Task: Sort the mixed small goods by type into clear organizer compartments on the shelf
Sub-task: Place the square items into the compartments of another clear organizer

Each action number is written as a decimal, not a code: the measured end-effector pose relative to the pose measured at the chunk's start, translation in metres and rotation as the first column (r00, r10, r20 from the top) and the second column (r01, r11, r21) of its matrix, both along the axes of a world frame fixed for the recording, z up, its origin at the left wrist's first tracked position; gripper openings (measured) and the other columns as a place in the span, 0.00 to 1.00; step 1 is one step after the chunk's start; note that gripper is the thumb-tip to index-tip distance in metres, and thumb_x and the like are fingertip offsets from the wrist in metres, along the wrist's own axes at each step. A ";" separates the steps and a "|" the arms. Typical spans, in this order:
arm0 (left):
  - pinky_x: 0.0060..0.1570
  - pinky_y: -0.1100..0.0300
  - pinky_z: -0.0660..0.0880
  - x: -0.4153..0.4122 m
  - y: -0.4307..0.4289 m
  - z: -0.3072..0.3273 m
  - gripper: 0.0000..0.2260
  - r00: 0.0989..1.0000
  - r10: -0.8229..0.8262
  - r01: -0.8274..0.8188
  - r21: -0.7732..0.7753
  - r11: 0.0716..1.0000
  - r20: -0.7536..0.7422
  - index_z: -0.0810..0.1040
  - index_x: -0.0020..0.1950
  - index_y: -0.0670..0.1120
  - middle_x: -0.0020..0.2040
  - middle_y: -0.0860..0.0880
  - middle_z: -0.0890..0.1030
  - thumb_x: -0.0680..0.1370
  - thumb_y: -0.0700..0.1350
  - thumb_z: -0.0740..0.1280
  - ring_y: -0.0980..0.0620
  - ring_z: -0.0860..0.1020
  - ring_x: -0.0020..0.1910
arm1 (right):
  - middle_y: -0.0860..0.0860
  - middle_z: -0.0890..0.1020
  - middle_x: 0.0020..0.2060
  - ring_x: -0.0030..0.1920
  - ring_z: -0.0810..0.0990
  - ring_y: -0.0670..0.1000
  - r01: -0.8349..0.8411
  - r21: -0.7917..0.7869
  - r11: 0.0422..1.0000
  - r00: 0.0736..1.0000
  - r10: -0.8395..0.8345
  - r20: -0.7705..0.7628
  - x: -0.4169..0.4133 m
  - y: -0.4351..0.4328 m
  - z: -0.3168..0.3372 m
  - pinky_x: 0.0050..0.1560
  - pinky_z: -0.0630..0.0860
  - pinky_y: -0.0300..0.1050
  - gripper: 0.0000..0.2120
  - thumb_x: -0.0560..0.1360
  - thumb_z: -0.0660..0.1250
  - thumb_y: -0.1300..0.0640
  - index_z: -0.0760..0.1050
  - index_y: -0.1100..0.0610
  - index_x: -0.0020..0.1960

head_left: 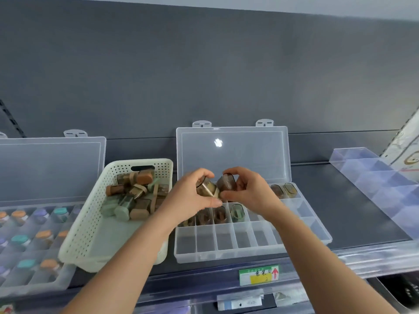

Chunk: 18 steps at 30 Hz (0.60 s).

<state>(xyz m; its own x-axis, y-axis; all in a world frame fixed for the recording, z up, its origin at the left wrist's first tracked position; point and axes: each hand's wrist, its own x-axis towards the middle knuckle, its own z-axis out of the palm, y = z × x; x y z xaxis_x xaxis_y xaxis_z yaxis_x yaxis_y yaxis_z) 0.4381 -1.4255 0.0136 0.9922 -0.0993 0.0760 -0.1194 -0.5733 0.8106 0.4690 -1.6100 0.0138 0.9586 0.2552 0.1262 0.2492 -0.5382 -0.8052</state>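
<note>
While both hands hover close together over the organizer (pixel 249 250), its raised lid (pixel 233 152) stands just behind them, and hands and wrists hide part of its back and middle rows. The left hand (pixel 192 198) has fingers and thumb curled round a tan jar (pixel 207 188). The right hand (pixel 248 191) pinches a brown jar (pixel 226 182) from above, and the two lie close against each other between the hands. Just left of the left forearm, a white basket (pixel 90 234) holds a heap of mixed jars (pixel 133 196) with tan, orange and green caps. Under the hands, middle-row compartments hold dark jars (pixel 220 215) and a green jar (pixel 237 213). Right of the right hand, two further jars (pixel 283 191) sit in the back row. Far left lies a second organizer (pixel 34 282) of colour-capped jars, far right a clear divider (pixel 374 177), and below the forearms a label (pixel 258 274).
</note>
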 end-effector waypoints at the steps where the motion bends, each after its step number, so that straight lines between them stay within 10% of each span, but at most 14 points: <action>1: 0.47 0.63 0.72 0.002 -0.009 0.000 0.25 1.000 -0.013 0.013 0.000 1.000 -0.016 0.72 0.57 0.62 0.58 0.59 0.73 0.65 0.51 0.79 0.57 0.74 0.53 | 0.44 0.72 0.28 0.30 0.70 0.43 0.013 -0.018 1.000 1.000 -0.013 -0.011 0.001 -0.009 0.001 0.35 0.70 0.37 0.21 0.67 0.76 0.56 0.75 0.48 0.58; 7: 0.49 0.59 0.78 0.011 -0.059 -0.002 0.23 0.987 -0.132 0.139 0.067 0.988 -0.097 0.64 0.70 0.60 0.61 0.55 0.70 0.78 0.45 0.66 0.57 0.80 0.42 | 0.46 0.79 0.37 0.38 0.77 0.47 0.076 -0.221 0.972 0.997 -0.067 0.047 0.003 -0.062 0.003 0.39 0.74 0.40 0.15 0.69 0.72 0.51 0.77 0.49 0.55; 11: 0.65 0.54 0.69 0.015 -0.087 -0.008 0.29 0.991 -0.114 0.130 0.287 0.949 -0.070 0.57 0.76 0.56 0.70 0.53 0.67 0.78 0.49 0.66 0.51 0.72 0.65 | 0.51 0.79 0.43 0.42 0.78 0.52 0.055 -0.340 0.939 0.996 -0.026 0.090 0.004 -0.087 -0.001 0.47 0.77 0.50 0.11 0.69 0.71 0.52 0.80 0.55 0.49; 18: 0.51 0.62 0.70 0.015 -0.118 -0.018 0.23 0.997 -0.046 0.016 0.434 0.901 0.059 0.70 0.64 0.52 0.61 0.54 0.75 0.71 0.53 0.73 0.56 0.73 0.55 | 0.45 0.80 0.42 0.42 0.78 0.47 -0.031 -0.348 0.937 0.998 0.050 0.045 0.008 -0.113 -0.012 0.44 0.77 0.39 0.16 0.65 0.74 0.52 0.77 0.51 0.52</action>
